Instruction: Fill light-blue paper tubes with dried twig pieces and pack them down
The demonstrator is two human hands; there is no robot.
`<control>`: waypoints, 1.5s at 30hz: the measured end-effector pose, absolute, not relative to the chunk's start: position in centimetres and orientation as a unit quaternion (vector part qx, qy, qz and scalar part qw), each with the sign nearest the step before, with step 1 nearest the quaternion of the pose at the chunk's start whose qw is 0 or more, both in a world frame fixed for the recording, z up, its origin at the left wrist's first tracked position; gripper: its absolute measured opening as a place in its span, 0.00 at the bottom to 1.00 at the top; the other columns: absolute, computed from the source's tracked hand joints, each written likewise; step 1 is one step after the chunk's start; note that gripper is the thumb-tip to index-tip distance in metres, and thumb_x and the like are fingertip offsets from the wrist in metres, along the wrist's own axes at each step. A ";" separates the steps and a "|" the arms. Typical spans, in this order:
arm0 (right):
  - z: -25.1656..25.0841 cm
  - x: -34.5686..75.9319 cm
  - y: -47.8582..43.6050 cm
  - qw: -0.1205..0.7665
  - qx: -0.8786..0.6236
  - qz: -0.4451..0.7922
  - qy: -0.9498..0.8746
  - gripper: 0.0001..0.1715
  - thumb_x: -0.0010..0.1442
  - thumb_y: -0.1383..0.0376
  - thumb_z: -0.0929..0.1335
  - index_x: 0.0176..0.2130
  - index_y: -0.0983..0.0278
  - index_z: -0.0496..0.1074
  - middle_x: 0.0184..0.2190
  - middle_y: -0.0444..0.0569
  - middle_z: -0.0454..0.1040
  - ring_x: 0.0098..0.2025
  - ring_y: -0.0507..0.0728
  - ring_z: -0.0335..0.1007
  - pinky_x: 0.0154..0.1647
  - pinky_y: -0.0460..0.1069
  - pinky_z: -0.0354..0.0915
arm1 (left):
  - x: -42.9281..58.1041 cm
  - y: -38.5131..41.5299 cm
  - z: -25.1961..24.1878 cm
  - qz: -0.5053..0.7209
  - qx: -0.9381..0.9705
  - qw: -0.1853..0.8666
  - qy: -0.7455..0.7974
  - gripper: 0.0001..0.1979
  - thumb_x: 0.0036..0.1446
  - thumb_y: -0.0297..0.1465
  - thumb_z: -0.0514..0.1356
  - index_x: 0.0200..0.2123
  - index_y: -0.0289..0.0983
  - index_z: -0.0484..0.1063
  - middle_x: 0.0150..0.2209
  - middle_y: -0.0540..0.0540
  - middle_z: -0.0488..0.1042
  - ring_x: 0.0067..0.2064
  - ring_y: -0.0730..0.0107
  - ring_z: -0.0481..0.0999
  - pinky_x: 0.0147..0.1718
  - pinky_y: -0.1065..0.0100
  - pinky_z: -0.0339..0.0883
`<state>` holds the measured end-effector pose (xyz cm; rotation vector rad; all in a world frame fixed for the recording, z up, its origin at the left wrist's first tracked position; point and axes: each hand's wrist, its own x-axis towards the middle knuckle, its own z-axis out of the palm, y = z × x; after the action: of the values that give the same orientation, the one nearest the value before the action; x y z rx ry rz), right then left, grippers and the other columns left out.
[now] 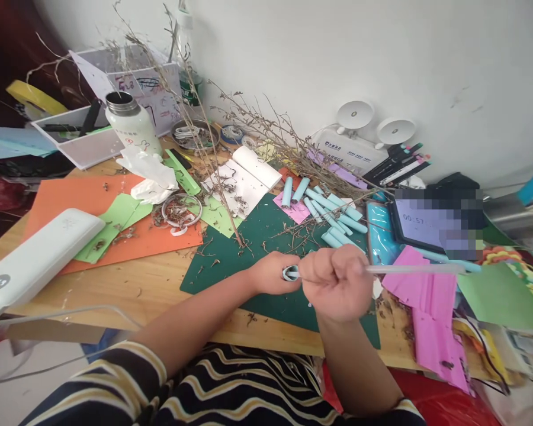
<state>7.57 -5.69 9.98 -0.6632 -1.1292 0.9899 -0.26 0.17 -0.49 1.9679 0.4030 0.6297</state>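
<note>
My left hand (273, 271) is closed around a small light-blue paper tube (286, 273), whose open end faces right. My right hand (337, 281) is a fist wrapped round a long, pale translucent stick (417, 268). One end of the stick sits in the tube's mouth, and the other sticks out far to the right. Both hands are close together above the green cutting mat (260, 251). Just beyond them lies a pile of light-blue paper rolls (326, 207), two standing upright. Dry twigs (266, 130) stretch over the mat and up towards the wall.
At the left lie orange paper (177, 234) and a white power bank (39, 251); behind stands an open white bottle (133, 121). A roll of tape (182, 210) is near the mat. To the right are a phone (430, 222) showing a timer and pink paper (426, 302).
</note>
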 end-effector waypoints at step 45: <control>10.4 7.7 -6.7 0.737 -0.277 0.380 -0.486 0.16 0.55 0.62 0.54 0.18 0.63 0.48 0.13 0.37 0.42 0.13 0.46 0.37 0.14 0.44 0.44 | -0.4 0.0 -0.7 0.245 0.812 0.500 0.174 0.02 0.39 0.26 0.56 0.22 0.35 0.63 0.20 0.54 0.66 0.21 0.81 0.61 0.23 0.78 0.57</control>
<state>7.67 -6.72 10.35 -0.6079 -1.0671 0.8354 -0.40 0.03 -0.66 1.9644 0.4217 0.5919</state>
